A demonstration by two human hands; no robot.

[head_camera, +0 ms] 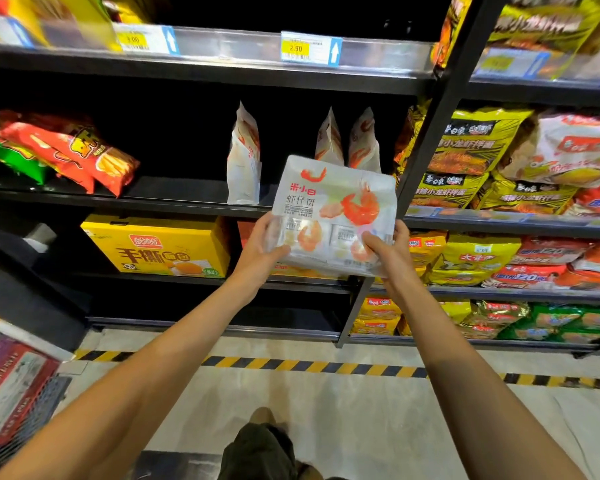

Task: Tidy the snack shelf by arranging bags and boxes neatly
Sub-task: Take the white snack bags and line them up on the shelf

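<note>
Both grips, left hand (261, 244) and right hand (388, 250), fingers curled around the white shrimp-cracker bag (333, 213)

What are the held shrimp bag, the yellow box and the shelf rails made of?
Shrimp bag: looks like thin glossy plastic film; it shows glare and creases where both hands grip it.
Yellow box: likely printed cardboard, with flat faces, sharp edges and a dull sheen.
Shelf rails: probably black painted metal; price strip looks like clear plastic.

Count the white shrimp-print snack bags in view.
4: one white shrimp-print bag held in both hands; one upright mid-shelf; two upright behind the held one. Others may be hidden.
</note>
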